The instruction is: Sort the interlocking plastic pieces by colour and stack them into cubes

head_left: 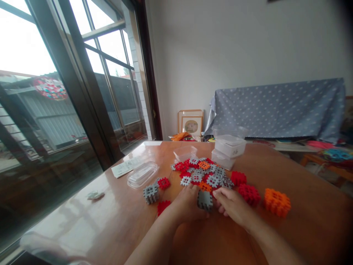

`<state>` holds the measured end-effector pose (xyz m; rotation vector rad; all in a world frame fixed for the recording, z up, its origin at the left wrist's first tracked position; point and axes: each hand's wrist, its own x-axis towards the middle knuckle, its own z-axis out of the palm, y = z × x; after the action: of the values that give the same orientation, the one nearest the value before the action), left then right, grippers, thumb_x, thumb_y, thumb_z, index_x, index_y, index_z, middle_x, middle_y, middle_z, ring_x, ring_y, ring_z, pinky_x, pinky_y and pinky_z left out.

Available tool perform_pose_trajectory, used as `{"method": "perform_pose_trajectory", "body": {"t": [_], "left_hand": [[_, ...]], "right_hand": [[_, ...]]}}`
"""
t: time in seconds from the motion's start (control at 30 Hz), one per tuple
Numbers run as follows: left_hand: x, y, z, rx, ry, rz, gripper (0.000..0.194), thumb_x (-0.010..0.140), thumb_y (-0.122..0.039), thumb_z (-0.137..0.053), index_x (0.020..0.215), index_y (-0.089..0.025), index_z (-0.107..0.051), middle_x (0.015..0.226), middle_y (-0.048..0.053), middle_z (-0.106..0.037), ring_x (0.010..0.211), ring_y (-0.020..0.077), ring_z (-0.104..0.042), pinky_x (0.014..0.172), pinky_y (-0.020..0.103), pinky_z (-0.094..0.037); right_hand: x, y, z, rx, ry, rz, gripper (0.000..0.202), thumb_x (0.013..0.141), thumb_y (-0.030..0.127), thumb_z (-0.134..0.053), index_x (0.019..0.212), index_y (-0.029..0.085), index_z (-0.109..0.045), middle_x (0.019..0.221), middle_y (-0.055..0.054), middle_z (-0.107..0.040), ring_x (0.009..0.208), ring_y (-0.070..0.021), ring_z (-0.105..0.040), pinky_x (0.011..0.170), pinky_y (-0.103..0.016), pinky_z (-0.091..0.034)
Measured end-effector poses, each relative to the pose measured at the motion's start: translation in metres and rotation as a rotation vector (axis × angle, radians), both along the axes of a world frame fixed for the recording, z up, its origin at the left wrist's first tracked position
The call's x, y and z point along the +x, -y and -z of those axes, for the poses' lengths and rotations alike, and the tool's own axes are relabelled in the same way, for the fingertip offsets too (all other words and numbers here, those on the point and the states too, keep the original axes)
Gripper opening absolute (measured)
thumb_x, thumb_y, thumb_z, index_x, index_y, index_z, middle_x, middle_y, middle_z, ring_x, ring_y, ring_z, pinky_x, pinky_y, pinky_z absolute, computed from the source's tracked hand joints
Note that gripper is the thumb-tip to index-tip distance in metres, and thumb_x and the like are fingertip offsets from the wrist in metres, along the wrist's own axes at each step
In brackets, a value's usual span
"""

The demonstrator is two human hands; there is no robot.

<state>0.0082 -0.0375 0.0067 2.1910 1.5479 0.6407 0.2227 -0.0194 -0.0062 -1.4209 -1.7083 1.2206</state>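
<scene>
A stack of grey interlocking plastic tiles (pixel 204 200) sits upright near the front of the table, and my left hand (pixel 190 202) is closed round its left side. Just right of that stack is my right hand (pixel 227 202), with its fingers curled in; a bit of red shows by its thumb, but what it grips is hidden. Beyond both hands spreads a loose pile of grey, red and orange square tiles (pixel 197 177). An orange tile (pixel 204 186) lies directly behind the grey stack.
Red stacks (pixel 249 195) and an orange stack (pixel 277 202) stand at right. Left are another grey stack (pixel 150 194), red tiles (pixel 164 208), clear lids (pixel 142 175), papers (pixel 127 167) and a small packet (pixel 95 195). Plastic boxes (pixel 229 146) stand behind the pile.
</scene>
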Motion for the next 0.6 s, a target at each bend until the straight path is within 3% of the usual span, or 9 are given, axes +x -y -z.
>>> {"method": "perform_pose_trajectory", "body": {"t": [0.13,0.37,0.47,0.6], "left_hand": [[-0.0083,0.0036,-0.0023,-0.053,0.08,0.022,0.046,0.06,-0.037,-0.08,0.099,-0.023,-0.061,0.099,0.007,-0.065,0.084,0.0246,-0.06,0.066,0.029,-0.041],[-0.0047,0.0048,-0.0024,-0.06,0.163,0.048,0.043,0.059,-0.022,-0.073,0.099,-0.024,-0.059,0.088,0.004,-0.065,0.074,0.0214,-0.059,0.059,0.027,-0.035],[-0.003,0.003,-0.0012,-0.058,0.146,0.043,0.041,0.06,-0.021,-0.07,0.098,-0.023,-0.057,0.089,0.004,-0.065,0.074,0.0212,-0.058,0.059,0.027,-0.034],[-0.0041,0.0009,0.0012,-0.033,0.106,0.05,0.037,0.062,-0.021,-0.067,0.098,-0.023,-0.056,0.093,0.006,-0.065,0.077,0.0218,-0.059,0.061,0.027,-0.036]], "right_hand": [[0.002,-0.0027,-0.0012,-0.047,-0.057,0.014,0.029,0.084,0.041,-0.051,0.099,0.02,-0.064,0.08,-0.001,-0.069,0.072,-0.0175,-0.068,0.06,-0.026,-0.049],[-0.0027,-0.0009,0.0032,-0.094,-0.239,-0.024,0.048,0.081,0.034,-0.054,0.126,0.018,-0.058,0.108,-0.007,-0.073,0.103,-0.0232,-0.069,0.087,-0.035,-0.055],[-0.0049,0.0007,0.0036,-0.101,-0.267,-0.046,0.05,0.08,0.033,-0.054,0.128,0.018,-0.057,0.11,-0.007,-0.073,0.102,-0.0225,-0.07,0.088,-0.036,-0.055],[-0.006,0.0036,-0.0001,-0.111,-0.228,-0.033,0.05,0.081,0.031,-0.052,0.129,0.017,-0.056,0.098,-0.005,-0.074,0.089,-0.0206,-0.071,0.081,-0.034,-0.056]]}}
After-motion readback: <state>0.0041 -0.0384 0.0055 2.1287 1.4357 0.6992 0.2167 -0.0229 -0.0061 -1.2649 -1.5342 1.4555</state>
